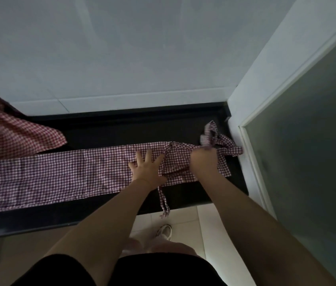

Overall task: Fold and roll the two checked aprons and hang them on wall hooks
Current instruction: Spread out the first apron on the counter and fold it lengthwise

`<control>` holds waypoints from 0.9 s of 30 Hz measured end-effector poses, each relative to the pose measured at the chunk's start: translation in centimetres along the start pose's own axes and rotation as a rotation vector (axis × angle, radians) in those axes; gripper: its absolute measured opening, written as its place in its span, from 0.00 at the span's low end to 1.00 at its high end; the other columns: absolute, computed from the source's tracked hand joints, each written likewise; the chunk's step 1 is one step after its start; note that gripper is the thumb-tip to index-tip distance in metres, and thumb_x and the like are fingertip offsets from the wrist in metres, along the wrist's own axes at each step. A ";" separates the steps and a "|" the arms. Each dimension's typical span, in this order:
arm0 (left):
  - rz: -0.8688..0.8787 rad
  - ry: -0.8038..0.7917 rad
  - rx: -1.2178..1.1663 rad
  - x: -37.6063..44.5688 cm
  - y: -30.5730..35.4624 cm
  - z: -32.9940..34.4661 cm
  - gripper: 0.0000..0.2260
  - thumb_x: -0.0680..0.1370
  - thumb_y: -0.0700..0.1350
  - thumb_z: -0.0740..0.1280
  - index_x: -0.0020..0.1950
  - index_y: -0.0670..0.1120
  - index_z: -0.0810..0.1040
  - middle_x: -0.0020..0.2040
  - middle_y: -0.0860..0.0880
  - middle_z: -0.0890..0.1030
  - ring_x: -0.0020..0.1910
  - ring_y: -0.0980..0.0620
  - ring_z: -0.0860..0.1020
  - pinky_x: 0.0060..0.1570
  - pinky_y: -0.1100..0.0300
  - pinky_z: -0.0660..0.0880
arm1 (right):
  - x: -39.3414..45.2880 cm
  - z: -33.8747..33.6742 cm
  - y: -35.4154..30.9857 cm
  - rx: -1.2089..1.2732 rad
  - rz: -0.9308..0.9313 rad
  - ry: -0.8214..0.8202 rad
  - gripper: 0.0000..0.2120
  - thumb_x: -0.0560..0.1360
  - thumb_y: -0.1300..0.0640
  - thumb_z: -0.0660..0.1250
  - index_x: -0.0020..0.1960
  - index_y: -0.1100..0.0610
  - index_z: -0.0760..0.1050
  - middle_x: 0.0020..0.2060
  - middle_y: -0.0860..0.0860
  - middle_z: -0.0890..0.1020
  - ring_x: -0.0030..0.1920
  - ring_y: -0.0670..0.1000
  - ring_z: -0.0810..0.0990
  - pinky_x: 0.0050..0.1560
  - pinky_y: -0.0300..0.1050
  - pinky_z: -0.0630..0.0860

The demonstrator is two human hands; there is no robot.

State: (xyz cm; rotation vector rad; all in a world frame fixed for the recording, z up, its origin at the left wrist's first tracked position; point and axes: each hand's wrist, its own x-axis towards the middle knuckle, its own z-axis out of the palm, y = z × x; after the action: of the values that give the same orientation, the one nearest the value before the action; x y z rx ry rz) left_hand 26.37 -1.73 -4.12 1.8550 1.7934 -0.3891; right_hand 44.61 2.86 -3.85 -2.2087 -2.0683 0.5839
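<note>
Purple-and-white checked cotton apron [70,174], folded into a long strip, lies on the black worktop [121,129]; long axis runs left to right across mid-frame. Left hand [147,169]: fingers spread flat, pressing the strip. Right hand [203,162], nearer the right end: fingers clenched on the bunched ties [211,135]. Rolling would likely run leftward, where room is open; wall corner crowds the right. Red checked apron [12,135] sits crumpled at left edge of frame.
</note>
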 end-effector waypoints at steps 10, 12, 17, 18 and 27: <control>-0.146 0.009 -0.101 0.2 -2.0 -0.9 0.32 0.76 0.70 0.55 0.77 0.62 0.51 0.80 0.46 0.44 0.77 0.33 0.41 0.70 0.28 0.49 | 0.9 -3.1 4.9 -0.035 0.374 0.281 0.18 0.77 0.65 0.61 0.67 0.65 0.68 0.67 0.63 0.66 0.66 0.62 0.67 0.57 0.54 0.74; -0.164 0.018 -0.061 0.3 -1.7 -0.6 0.36 0.74 0.72 0.56 0.77 0.61 0.50 0.80 0.45 0.43 0.76 0.32 0.41 0.69 0.28 0.49 | 0.5 -3.4 4.7 0.047 0.286 0.314 0.14 0.75 0.65 0.64 0.61 0.63 0.71 0.63 0.62 0.71 0.63 0.61 0.69 0.54 0.54 0.75; -0.187 0.052 -0.040 0.7 -1.0 0.0 0.39 0.73 0.72 0.59 0.77 0.60 0.49 0.80 0.44 0.42 0.76 0.31 0.42 0.68 0.27 0.50 | -1.0 -3.6 5.4 -0.021 0.267 0.390 0.07 0.72 0.62 0.65 0.50 0.59 0.74 0.51 0.57 0.78 0.55 0.60 0.75 0.55 0.58 0.73; -0.192 0.056 -0.037 0.7 -0.9 0.1 0.39 0.73 0.72 0.59 0.77 0.60 0.48 0.80 0.44 0.42 0.76 0.31 0.42 0.68 0.26 0.50 | -1.3 -3.7 5.8 0.001 0.287 0.382 0.09 0.72 0.63 0.65 0.53 0.60 0.74 0.54 0.59 0.78 0.57 0.61 0.75 0.56 0.58 0.73; -0.239 0.055 -0.066 1.2 -1.2 -0.4 0.42 0.71 0.70 0.64 0.78 0.58 0.48 0.80 0.42 0.43 0.76 0.30 0.41 0.68 0.26 0.49 | -1.3 -4.6 7.2 0.392 0.584 -0.084 0.26 0.79 0.60 0.62 0.74 0.62 0.59 0.62 0.62 0.76 0.53 0.63 0.81 0.48 0.54 0.81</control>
State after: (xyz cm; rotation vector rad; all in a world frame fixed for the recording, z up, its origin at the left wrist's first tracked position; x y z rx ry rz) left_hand 25.20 -0.51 -4.67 1.6255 2.0484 -0.3635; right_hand 52.84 1.89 -1.46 -2.5372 -1.1616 1.0284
